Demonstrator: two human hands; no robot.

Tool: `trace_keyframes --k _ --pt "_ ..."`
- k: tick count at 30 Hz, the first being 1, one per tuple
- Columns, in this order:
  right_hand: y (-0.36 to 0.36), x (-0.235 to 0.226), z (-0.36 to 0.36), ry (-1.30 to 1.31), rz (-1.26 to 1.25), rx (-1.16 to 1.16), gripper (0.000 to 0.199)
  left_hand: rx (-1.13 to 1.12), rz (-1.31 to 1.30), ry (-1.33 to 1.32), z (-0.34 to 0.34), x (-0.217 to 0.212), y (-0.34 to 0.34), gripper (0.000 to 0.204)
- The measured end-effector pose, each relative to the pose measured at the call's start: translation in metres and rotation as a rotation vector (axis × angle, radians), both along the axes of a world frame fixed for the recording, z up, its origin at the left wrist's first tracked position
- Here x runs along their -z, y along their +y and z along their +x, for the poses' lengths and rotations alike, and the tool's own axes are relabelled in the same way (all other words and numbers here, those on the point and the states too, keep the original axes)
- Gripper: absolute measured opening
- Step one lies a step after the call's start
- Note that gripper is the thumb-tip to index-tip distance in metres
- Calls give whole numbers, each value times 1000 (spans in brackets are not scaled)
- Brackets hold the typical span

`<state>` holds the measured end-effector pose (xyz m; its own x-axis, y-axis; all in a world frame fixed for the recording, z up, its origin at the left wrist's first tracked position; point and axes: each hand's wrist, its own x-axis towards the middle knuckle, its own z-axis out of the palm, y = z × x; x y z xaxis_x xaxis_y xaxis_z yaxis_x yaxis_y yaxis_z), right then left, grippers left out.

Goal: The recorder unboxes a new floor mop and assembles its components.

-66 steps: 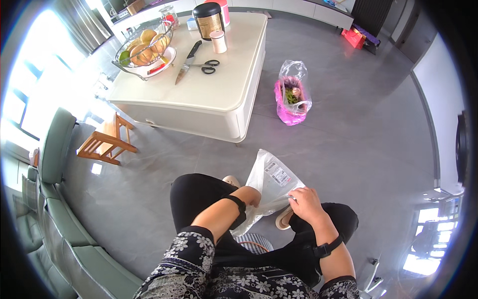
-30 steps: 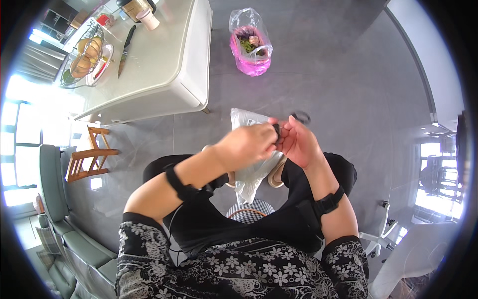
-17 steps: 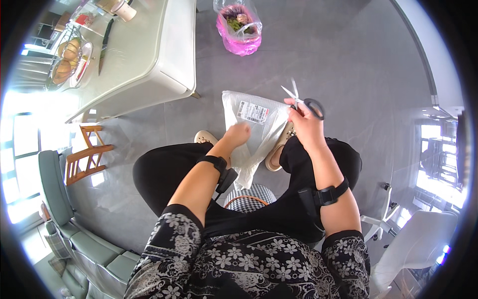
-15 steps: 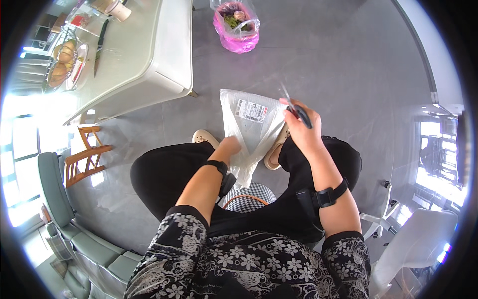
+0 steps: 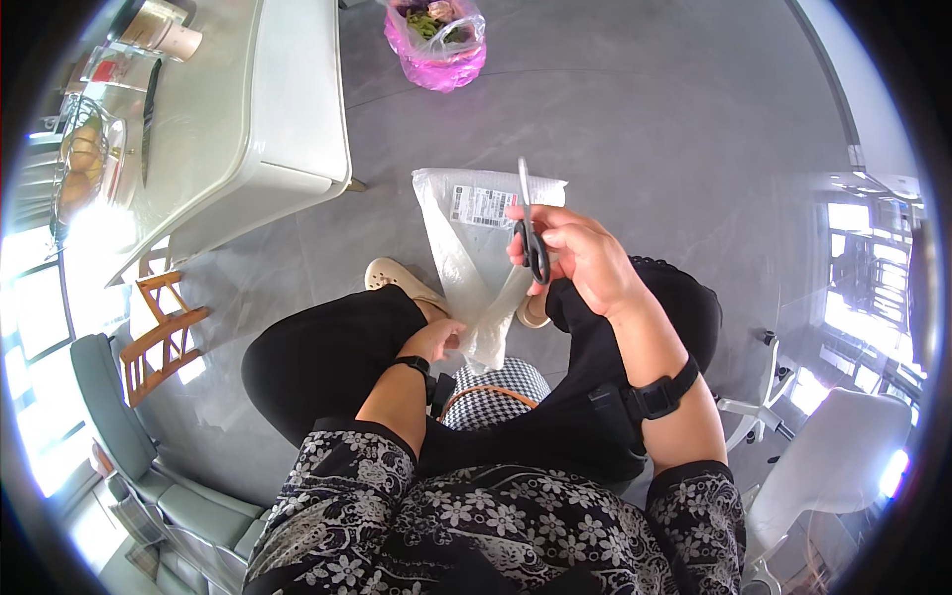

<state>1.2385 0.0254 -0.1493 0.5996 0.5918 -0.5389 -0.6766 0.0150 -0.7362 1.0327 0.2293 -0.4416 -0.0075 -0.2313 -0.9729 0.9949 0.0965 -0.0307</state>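
A white, translucent plastic mailing bag (image 5: 474, 260) with a printed label hangs between my knees, its narrow crumpled end toward me. Beside that end, my left hand (image 5: 433, 339) is closed, its fingertips pinching the bag's left edge. Above the bag's right side, my right hand (image 5: 585, 260) grips a pair of black-handled scissors (image 5: 534, 248). Their blades point away from me, over the top of the bag near the label. The blades look closed together and apart from the plastic.
A pink and clear plastic bag of greens (image 5: 436, 50) stands on the grey floor ahead. To the left is a white table (image 5: 283, 109) holding a knife (image 5: 150, 119) and a fruit basket (image 5: 81, 164). A checkered stool (image 5: 496, 392) shows beneath me; a white chair (image 5: 838, 456) stands right.
My right hand has moved left and toward me with the scissors, away from the bag's right corner. My left hand has slid along the bag toward its near end.
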Motion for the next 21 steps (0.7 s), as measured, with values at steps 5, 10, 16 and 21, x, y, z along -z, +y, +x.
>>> trace_keyframes --k 5,10,16,21 --pt "-4 7 -2 -27 107 14 46 -88 -160 -189 34 -38 -51 43" --pt "-4 3 -2 -54 -9 23 40 -580 -333 -450 70 -100 -80 38" --pt "-25 24 -15 35 -198 -51 29 -737 -316 -524 105 -148 -45 39" --pt "-35 28 -21 323 -249 -74 36 -694 -152 -504 107 -190 -40 38"
